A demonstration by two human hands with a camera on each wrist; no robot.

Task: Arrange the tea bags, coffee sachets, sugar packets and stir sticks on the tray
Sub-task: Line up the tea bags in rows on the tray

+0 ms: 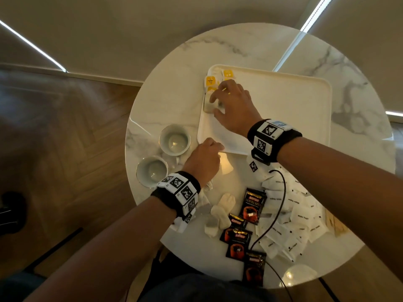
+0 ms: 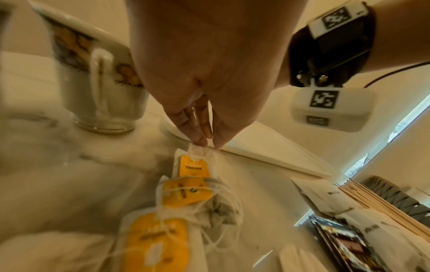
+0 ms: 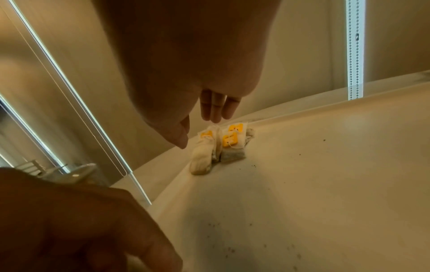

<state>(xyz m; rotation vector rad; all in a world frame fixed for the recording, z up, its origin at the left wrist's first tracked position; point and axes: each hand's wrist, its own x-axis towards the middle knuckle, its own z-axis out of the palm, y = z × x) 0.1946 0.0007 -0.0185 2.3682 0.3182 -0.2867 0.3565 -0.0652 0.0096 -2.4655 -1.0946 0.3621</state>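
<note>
A white tray lies on the round marble table. Several tea bags with yellow tags sit in its far left corner. My right hand hovers just over them, fingers relaxed and holding nothing. My left hand is at the tray's near left corner and pinches the top of a tea bag between fingertips. More tea bags lie below it on the table. Black coffee sachets, white sugar packets and wooden stir sticks lie near me on the right.
Two white teacups stand left of the tray, one close to my left hand. A black cable runs across the packets. Loose tea bags lie beside my left wrist. Dark specks dot the tray floor.
</note>
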